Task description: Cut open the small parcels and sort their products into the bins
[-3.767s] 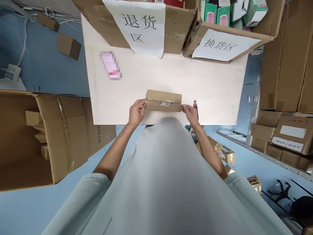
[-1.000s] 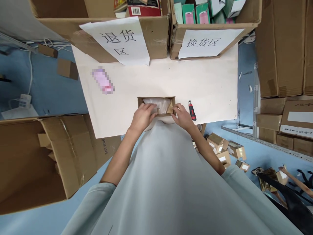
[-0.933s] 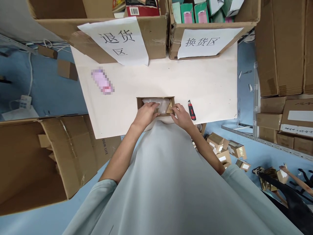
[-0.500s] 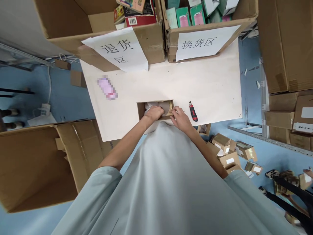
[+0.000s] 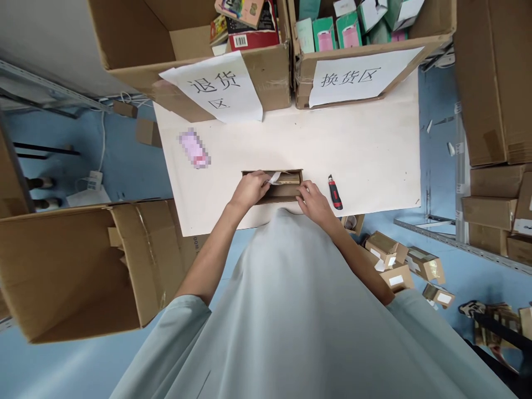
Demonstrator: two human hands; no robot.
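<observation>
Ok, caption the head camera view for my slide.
Left hand and right hand at an open cardboard box on a white table, utility knife nearby.

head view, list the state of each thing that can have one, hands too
small box: open
left hand: at the small box, grip unclear
right hand: touching the small box's right end, grip unclear
utility knife: lying on the table, blade unclear
left rear carton: open, holding books
right rear carton: open, holding green boxes
large left carton: open

Returns-handling stockroom: paper signs [image 5: 222, 91], stacked cartons [image 5: 489, 214], parcels [image 5: 397, 277] on floor [image 5: 62, 366].
</observation>
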